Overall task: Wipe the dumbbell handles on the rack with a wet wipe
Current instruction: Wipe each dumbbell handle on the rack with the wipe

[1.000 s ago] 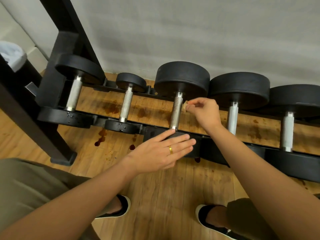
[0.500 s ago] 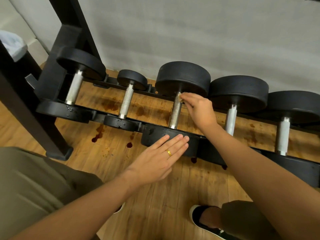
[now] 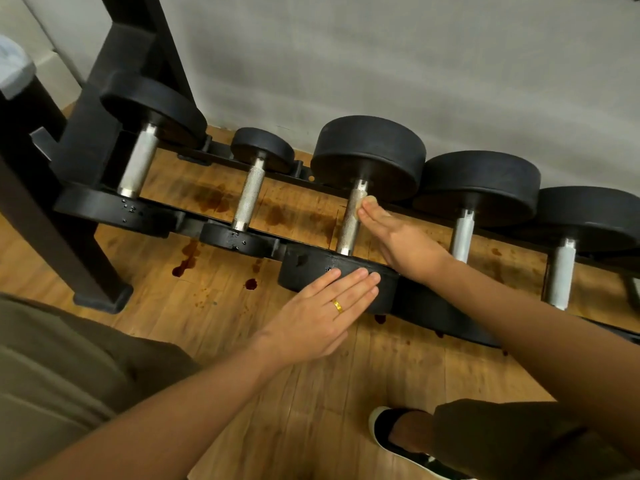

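A row of black dumbbells lies on a low black rack [image 3: 446, 323] against the wall. My right hand [image 3: 398, 237] reaches over the third dumbbell and, with straight fingers, presses a small crumpled wet wipe [image 3: 369, 201] against the upper part of its knurled steel handle [image 3: 349, 230]. My left hand [image 3: 322, 313], with a gold ring, rests flat on that dumbbell's near head [image 3: 308, 268]. The right thumb is hidden.
Other steel handles lie at the left [image 3: 138, 161], [image 3: 248, 199] and at the right [image 3: 462, 233], [image 3: 559, 275]. A black frame post [image 3: 31, 202] stands at the left. Dark stains [image 3: 183, 261] mark the wooden floor. My shoe [image 3: 398, 434] is at the lower right.
My right hand has slid from the top of the third handle down its right side, its fingers now straighter. My left hand has settled flat on the near head.
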`<state>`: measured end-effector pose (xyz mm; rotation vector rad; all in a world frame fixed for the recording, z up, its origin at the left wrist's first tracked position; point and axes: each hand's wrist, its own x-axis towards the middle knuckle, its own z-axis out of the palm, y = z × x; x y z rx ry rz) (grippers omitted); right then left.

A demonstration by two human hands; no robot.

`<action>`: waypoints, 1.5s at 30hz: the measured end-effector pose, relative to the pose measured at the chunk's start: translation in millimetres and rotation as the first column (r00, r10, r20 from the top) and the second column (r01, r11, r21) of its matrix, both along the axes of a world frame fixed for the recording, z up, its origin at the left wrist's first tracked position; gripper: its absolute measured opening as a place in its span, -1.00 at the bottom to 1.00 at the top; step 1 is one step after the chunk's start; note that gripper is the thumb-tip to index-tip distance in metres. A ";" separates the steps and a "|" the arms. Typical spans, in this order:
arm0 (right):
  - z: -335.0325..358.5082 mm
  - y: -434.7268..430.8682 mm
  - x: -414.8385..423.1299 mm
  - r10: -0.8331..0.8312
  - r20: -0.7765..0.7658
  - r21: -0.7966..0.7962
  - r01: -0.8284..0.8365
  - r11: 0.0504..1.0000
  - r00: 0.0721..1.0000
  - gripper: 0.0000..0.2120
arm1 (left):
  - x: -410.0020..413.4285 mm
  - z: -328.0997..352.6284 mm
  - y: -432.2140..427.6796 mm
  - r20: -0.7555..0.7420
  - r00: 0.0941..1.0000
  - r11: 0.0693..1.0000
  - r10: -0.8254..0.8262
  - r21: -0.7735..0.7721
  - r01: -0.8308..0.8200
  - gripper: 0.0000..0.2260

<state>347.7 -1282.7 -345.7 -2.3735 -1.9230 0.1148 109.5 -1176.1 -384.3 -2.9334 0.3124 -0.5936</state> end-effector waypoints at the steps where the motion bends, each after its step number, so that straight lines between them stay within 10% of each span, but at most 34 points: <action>1: 1.4 -1.6 1.8 0.027 -0.003 -0.017 -0.027 0.999 1.000 -0.25 | 0.1 0.4 -0.4 0.006 1.000 1.000 -0.002 -0.005 0.002 -0.38; 16: 29.6 8.7 22.2 0.179 0.089 -0.220 -0.156 0.963 0.980 -0.13 | 0.4 0.8 -2.0 0.003 1.000 1.000 0.007 -0.015 -0.007 -0.38; 31: 35.3 31.1 29.3 0.670 0.249 -0.247 -0.623 0.742 0.699 -0.48 | 1.2 0.4 -2.3 -0.001 1.000 0.999 0.000 -0.037 0.000 -0.43; 36: 41.1 32.6 38.2 0.480 0.289 -0.128 -0.464 0.877 0.828 -0.36 | 0.4 2.1 -2.3 0.005 1.000 0.999 -0.004 -0.045 0.004 -0.46; 45: 32.8 25.8 24.8 0.612 0.276 -0.210 -0.575 0.791 0.741 -0.41 | 0.5 2.7 -2.6 0.006 1.000 0.999 -0.005 -0.042 0.005 -0.45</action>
